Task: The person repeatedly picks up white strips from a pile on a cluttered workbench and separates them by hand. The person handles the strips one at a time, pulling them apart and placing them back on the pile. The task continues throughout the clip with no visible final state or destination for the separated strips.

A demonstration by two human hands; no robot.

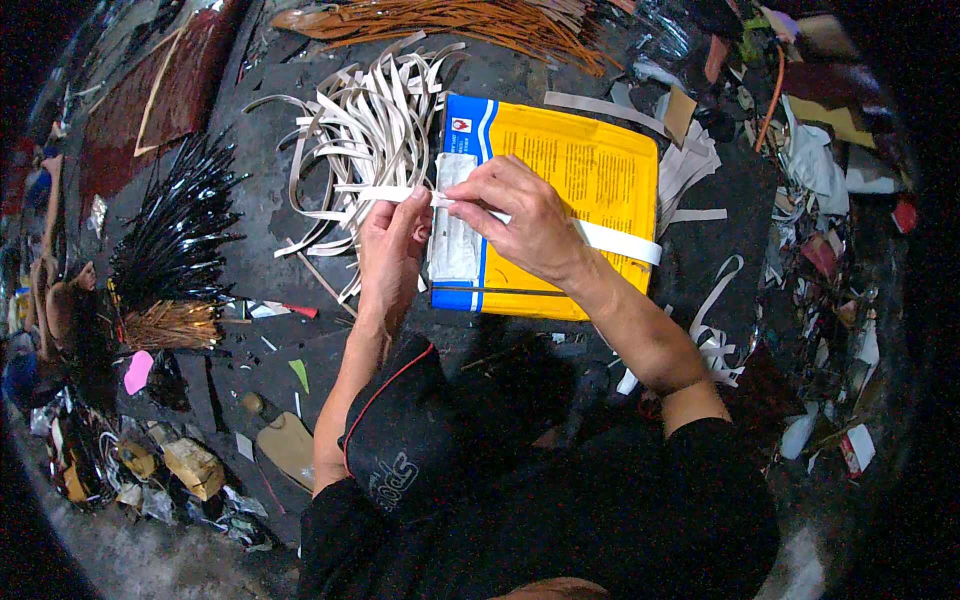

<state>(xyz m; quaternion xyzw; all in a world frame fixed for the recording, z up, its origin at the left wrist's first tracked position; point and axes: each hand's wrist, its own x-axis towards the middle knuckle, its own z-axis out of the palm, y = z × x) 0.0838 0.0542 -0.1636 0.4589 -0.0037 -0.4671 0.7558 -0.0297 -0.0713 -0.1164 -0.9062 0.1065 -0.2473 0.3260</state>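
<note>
"Strip [385,192] first: where does it lie?"

"Between the left hand [388,240] and right hand [525,215], at the fingertips of both. I'm reading the clock from that spot, twelve at the top."

"What surrounds it, biggest first?"

"Yellow panel [600,155] at three, under the right hand. White bundle [385,120] between ten and eleven, near the left hand. Brown bundle [450,28] at twelve, black bundle [180,230] at nine, both well apart from the hands."

"And the grip?"

"Right: thumb and forefinger nearly meeting, pinching the strip. Left: thumb pressed on it too, other fingers curled in. Its tail points to nine, across the white bundle. A white length [625,243] emerges past the right hand, between three and four; whether it's the same piece, I cannot tell."

"Anything smaller?"

"Pink scrap [138,371] at eight, green scrap [299,374] nearer seven."
</note>
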